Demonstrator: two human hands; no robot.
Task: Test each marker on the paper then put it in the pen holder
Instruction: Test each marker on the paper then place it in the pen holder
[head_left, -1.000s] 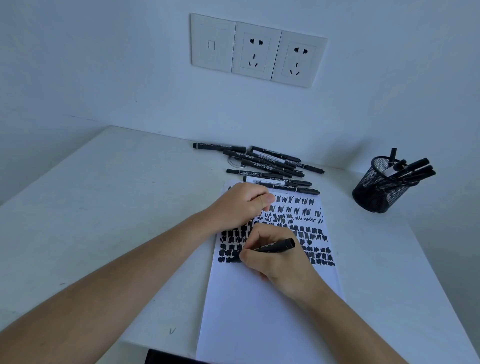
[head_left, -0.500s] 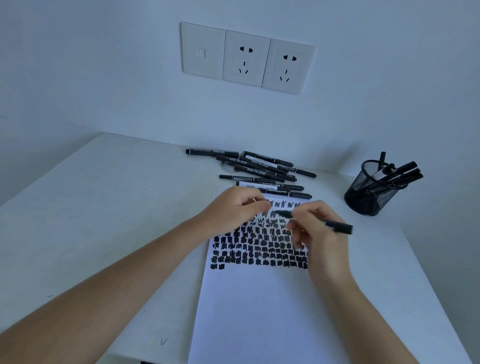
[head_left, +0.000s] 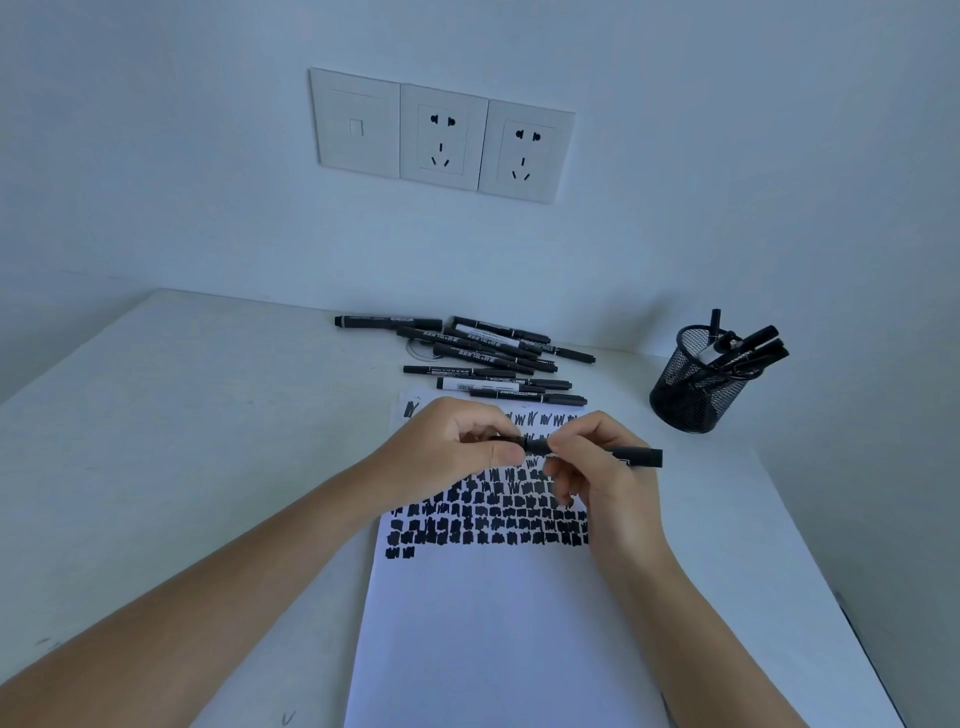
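Both hands meet over the upper part of the paper (head_left: 493, 623), sharing one black marker (head_left: 636, 456): the left hand (head_left: 457, 447) has its fingers curled round the marker's left end, and the right hand (head_left: 608, 488) pinches the barrel between thumb and fingertips, its remaining fingers loosely bent beneath. The marker is held clear of the sheet, its long axis running left to right and nearly level, with the free end jutting past the right hand. The pen holder (head_left: 685, 400) stands on the table (head_left: 208, 415) to the right of the hands and farther from the person, well apart from the paper's edge, so the right hand is plainly the nearer one. From this pose the marker looks about ready to be carried there, and it would have to be tipped from level to upright to drop past the markers already leaning in the mesh. The left fingers hide the marker's left end, so whether a cap is on, off or being pressed home cannot be told, nor which end is the tip. The untested markers (head_left: 493, 358) beyond the paper overlap too much to count, and both forearms run out of the picture at the bottom.
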